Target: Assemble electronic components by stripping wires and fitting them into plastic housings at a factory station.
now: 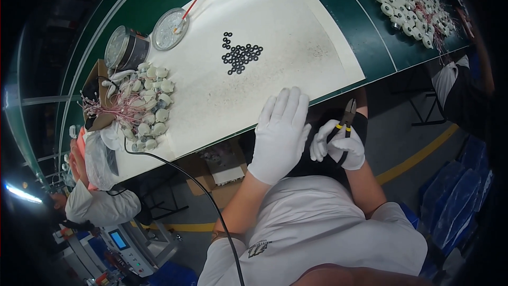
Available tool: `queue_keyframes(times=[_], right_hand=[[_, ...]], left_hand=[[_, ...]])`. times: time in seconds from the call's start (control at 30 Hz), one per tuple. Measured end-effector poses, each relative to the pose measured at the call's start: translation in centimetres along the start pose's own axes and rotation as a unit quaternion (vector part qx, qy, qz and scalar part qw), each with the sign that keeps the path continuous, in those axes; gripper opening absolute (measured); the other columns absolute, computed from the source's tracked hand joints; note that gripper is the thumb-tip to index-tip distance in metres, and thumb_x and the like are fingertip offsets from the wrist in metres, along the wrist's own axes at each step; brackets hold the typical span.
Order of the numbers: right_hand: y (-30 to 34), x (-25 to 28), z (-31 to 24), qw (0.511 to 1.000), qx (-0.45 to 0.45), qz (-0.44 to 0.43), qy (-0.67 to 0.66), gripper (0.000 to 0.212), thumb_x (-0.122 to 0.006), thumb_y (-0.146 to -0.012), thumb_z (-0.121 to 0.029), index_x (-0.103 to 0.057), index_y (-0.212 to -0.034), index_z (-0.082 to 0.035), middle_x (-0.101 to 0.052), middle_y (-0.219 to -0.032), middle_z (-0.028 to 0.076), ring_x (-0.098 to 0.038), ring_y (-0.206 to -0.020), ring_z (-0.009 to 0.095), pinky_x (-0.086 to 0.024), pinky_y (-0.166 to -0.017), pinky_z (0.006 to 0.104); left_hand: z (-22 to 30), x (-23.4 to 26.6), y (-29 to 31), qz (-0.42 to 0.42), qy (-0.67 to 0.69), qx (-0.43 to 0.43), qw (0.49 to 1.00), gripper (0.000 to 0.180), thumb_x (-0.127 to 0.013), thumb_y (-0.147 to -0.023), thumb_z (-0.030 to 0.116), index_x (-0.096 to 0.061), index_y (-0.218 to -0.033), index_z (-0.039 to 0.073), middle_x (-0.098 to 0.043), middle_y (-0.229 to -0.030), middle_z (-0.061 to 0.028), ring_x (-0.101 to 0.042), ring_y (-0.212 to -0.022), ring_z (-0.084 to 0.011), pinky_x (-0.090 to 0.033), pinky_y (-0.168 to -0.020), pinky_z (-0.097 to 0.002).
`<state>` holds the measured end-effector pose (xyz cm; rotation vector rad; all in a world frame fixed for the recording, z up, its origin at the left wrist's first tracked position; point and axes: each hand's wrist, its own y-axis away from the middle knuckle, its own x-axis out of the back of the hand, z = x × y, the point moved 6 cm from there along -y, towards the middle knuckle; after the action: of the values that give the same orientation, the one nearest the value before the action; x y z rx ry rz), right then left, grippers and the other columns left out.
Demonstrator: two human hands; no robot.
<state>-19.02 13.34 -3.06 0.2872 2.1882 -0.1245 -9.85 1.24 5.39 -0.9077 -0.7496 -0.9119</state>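
Observation:
My left hand, in a white glove, lies flat at the near edge of the white table sheet, fingers stretched out with nothing in them. Just off the table edge, my right hand, also gloved, grips a pair of side cutters with dark, yellow-marked handles, jaws pointing up. Beyond my left hand, several small black rings lie in a loose cluster on the sheet. Left of them is a heap of small, round, cream-coloured parts with pink and white wires.
A clear round dish with a red stick and a tub stand at the far left. More cream parts cover the green surface at the far right. A black cable crosses before me. A co-worker sits at left, another at right.

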Motion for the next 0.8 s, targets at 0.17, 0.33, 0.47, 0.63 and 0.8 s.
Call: queue_keyframes(times=[0.17,0.33,0.47,0.63,0.8], right_hand=[[1.0,1.4,-1.5,0.999,0.017,0.02,0.029,0.038,-0.07,-0.085,-0.015,-0.064,-0.113,0.011,-0.066,-0.082,0.021,-0.066,-0.073,0.031,-0.058,-0.075,0.0465],[1.7,1.6,-3.5,0.989,0.064,0.048,0.123,0.036,-0.066,-0.089,-0.014,-0.064,-0.115,0.011,-0.069,-0.092,0.021,-0.069,-0.079,0.028,-0.058,-0.076,0.0402],[1.1,-1.8,-8.3,0.907,0.103,0.107,0.395,0.029,-0.061,-0.094,-0.006,-0.067,-0.119,0.006,-0.07,-0.094,0.013,-0.067,-0.081,0.017,-0.053,-0.077,0.031],[-1.9,-6.7,-13.7,0.686,0.2,0.182,0.676,0.029,-0.068,-0.091,-0.007,-0.071,-0.12,-0.003,-0.066,-0.086,0.009,-0.066,-0.076,0.022,-0.051,-0.074,0.0317],[-7.9,-6.3,-15.5,0.409,0.248,0.157,0.864,0.029,-0.078,-0.087,-0.023,-0.071,-0.11,-0.007,-0.067,-0.095,0.012,-0.067,-0.09,0.032,-0.051,-0.078,0.0459]], left_hand=[[1.8,-0.4,1.4,-0.062,0.089,-0.025,0.994,0.063,-0.074,-0.084,0.008,-0.053,-0.143,-0.002,-0.056,-0.144,-0.0273,-0.051,-0.136,-0.0467,-0.037,-0.116,-0.0575],[1.8,-0.7,2.9,-0.042,0.144,-0.034,0.988,0.052,-0.072,-0.087,0.007,-0.062,-0.138,0.003,-0.063,-0.14,-0.0242,-0.057,-0.132,-0.0467,-0.039,-0.116,-0.0589],[0.8,-0.8,4.1,0.024,0.182,-0.016,0.983,0.039,-0.069,-0.092,0.007,-0.068,-0.131,0.004,-0.068,-0.134,-0.0219,-0.064,-0.126,-0.042,-0.046,-0.11,-0.0526],[-2.3,-5.2,5.8,-0.024,0.325,0.245,0.913,0.03,-0.061,-0.104,0.016,-0.069,-0.128,0.0,-0.071,-0.128,-0.0192,-0.067,-0.12,-0.0378,-0.052,-0.101,-0.0391],[-3.9,-11.6,9.0,0.039,0.719,0.372,0.586,0.059,-0.044,-0.113,0.04,-0.046,-0.149,-0.008,-0.051,-0.152,-0.0245,-0.051,-0.142,-0.0374,-0.042,-0.119,-0.0456]])
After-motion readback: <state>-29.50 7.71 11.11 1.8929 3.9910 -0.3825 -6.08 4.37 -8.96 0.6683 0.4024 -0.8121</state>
